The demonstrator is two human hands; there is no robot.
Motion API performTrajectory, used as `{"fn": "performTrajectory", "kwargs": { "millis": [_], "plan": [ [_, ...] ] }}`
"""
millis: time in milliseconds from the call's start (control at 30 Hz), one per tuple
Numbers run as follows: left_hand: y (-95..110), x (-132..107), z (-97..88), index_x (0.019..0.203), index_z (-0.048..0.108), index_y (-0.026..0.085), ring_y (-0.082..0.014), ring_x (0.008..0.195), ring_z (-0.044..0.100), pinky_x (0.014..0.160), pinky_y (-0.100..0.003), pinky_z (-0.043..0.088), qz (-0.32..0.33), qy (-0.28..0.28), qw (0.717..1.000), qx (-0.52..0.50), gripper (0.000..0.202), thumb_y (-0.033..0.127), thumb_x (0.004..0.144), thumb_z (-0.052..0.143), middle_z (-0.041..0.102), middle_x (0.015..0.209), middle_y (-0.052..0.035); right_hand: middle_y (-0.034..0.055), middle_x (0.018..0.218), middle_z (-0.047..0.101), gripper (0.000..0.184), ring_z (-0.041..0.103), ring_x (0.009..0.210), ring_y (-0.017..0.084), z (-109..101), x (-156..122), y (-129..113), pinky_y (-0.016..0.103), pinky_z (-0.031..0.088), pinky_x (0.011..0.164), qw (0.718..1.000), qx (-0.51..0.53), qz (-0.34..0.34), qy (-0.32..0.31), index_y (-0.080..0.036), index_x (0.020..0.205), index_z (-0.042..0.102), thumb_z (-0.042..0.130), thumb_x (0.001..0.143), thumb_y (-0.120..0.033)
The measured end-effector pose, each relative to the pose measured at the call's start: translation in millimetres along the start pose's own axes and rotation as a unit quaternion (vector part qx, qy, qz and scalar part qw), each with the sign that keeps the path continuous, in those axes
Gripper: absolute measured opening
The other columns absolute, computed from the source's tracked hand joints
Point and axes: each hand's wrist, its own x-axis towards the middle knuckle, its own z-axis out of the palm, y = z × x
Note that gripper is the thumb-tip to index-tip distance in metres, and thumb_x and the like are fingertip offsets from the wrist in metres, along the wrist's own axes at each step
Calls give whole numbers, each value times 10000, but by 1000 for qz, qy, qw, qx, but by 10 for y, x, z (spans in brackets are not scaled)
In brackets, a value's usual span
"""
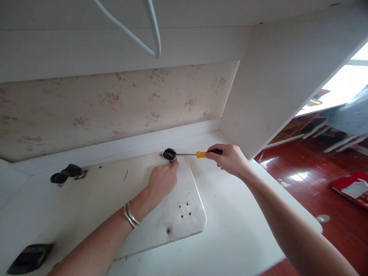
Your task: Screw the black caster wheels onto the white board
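Note:
A white board (178, 214) with rounded corner lies on a white desk surface (230, 237). At its far corner sits a black caster wheel (169, 154). My left hand (162, 180), with bracelets on the wrist, rests on the board, fingers curled against the wheel's mounting plate. My right hand (231, 159) is closed on a screwdriver (198, 154) with a yellow and black handle; its thin shaft points left and the tip meets the wheel.
A second black caster (67, 173) is fixed at the board's far left, a third (30, 257) at the near left. Screw holes (184, 209) mark the near right corner. Floral wallpaper backs the desk. Red wooden floor (330, 199) lies to the right, with a red item (352, 188).

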Motion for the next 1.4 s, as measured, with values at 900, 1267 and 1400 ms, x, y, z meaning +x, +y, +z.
{"fn": "performTrajectory", "kwargs": {
  "millis": [900, 1267, 1400],
  "plan": [
    [-624, 1134, -783, 1049, 684, 140, -202, 984, 626, 871, -274, 443, 125, -167, 974, -87, 349, 221, 923, 369, 704, 1123, -104, -17, 493, 604, 291, 550, 458, 144, -61, -8, 262, 251, 403, 439, 990, 114, 66, 56, -238, 922, 775, 683, 769, -467],
    [-739, 1329, -429, 955, 705, 180, -180, 925, 621, 800, -250, 449, 155, -236, 950, -134, 352, 308, 860, 391, 728, 1072, -65, -5, 501, 613, 319, 550, 446, 144, -147, -76, 483, 255, 416, 439, 984, 130, 99, 69, -219, 928, 774, 692, 765, -480],
    [-732, 1287, -490, 934, 708, 183, -194, 924, 621, 815, -271, 452, 156, -226, 949, -155, 393, 351, 866, 359, 728, 1048, -68, -7, 509, 616, 326, 553, 451, 143, -162, -104, 380, 254, 418, 446, 988, 122, 84, 50, -218, 936, 770, 680, 774, -486]
  ]
}}
